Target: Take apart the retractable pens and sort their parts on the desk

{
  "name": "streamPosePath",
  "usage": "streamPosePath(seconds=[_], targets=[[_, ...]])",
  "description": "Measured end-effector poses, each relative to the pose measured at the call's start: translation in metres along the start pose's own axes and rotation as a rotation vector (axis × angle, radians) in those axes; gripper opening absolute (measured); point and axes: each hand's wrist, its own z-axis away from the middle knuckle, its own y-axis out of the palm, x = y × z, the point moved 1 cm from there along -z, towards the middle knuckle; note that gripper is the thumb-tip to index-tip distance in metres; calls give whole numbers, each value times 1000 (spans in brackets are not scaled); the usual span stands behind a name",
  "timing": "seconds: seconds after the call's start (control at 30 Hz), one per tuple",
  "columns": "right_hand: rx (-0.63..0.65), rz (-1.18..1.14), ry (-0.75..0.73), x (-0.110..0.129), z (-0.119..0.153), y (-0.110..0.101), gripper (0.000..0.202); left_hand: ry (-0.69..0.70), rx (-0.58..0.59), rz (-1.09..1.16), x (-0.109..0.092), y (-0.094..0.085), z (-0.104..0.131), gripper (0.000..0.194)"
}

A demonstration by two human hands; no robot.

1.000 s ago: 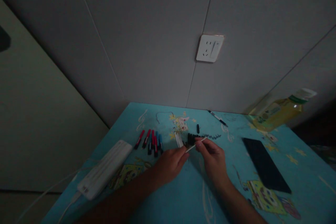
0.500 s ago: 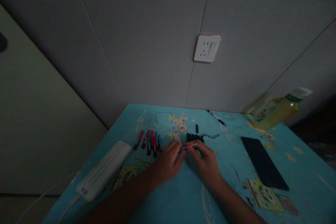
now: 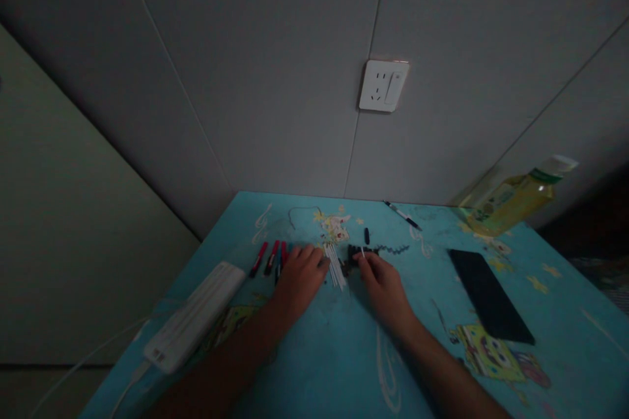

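My left hand (image 3: 301,270) lies over the right part of a row of pens. Its fingers are curled, and what they hold, if anything, is hidden. Red pens with dark ends (image 3: 258,259) show to its left. In my right hand (image 3: 386,285), thumb and fingers pinch a thin white stick (image 3: 363,253), like a pen refill. Several similar white sticks (image 3: 335,267) lie side by side between my hands. Just beyond the right fingertips sits a cluster of short black pieces (image 3: 352,251), partly covered by that hand.
A white power strip (image 3: 194,317) with a cable lies at left. At right are a dark flat slab (image 3: 490,296) and a tilted bottle of yellow liquid (image 3: 515,203). A pen (image 3: 401,215) and a small black cap (image 3: 366,236) lie near the wall.
My hands have moved apart. The left went left onto the pens; the right now holds a white stick more upright. The white sticks between them are uncovered. The view has shifted slightly.
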Motion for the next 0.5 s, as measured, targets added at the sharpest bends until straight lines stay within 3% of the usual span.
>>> streamPosePath(seconds=[0.2,0.37,0.5], targets=[[86,162,-52,1,5,8,38,-20,-49,-46,-2,-8,-5,16],[117,290,-112,7,8,8,36,-15,-111,17,2,-4,-5,16],[117,397,-136,6,10,10,34,-32,-91,-20,8,-2,-4,20]])
